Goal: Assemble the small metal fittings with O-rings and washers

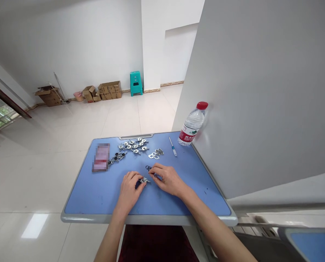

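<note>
My left hand [129,190] is closed, thumb and fingers pinching a small silvery metal fitting [144,180] just above the desk. Beside it, my right hand [168,179] has its fingertips drawn together; whatever lies between them is too small to make out. Small black rings [148,167] lie by the right fingertips. Flat metal plates with holes [154,155] are heaped beyond that hand. Farther back is a pile of similar metal fittings [135,146]. Several fittings with black round parts [116,158] sit to its left.
The blue desk [97,198] has a phone-like blurred rectangle [101,157] at left. A screwdriver [173,148] with a clear-blue handle and a red-capped water bottle [192,125] stand or lie at right, near a grey panel [260,91]. Teal stools [135,83] and cardboard boxes [110,91] line the wall.
</note>
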Action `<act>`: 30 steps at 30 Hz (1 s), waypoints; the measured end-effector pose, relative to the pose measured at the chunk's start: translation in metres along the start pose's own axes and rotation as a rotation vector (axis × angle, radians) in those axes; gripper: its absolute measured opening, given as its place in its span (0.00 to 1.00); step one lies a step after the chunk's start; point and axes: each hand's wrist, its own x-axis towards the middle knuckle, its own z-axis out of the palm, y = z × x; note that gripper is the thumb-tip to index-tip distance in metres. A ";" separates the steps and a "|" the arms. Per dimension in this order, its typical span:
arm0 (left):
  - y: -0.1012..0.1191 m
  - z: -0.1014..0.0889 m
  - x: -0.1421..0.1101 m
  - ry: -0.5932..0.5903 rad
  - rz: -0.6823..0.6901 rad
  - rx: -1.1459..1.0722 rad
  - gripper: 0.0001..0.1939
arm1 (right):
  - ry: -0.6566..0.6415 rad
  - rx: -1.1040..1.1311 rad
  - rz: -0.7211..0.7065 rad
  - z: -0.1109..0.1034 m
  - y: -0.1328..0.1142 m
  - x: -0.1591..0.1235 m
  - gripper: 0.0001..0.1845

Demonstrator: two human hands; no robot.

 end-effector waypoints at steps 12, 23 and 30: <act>-0.002 0.006 0.000 0.017 0.027 0.040 0.02 | -0.288 -0.209 0.009 0.001 -0.002 -0.006 0.07; 0.001 0.006 -0.001 -0.021 -0.029 0.016 0.03 | -0.257 -0.262 -0.034 0.005 -0.002 -0.011 0.08; -0.001 0.006 -0.001 -0.015 0.004 0.006 0.03 | -0.284 -0.274 -0.027 0.007 -0.002 -0.013 0.09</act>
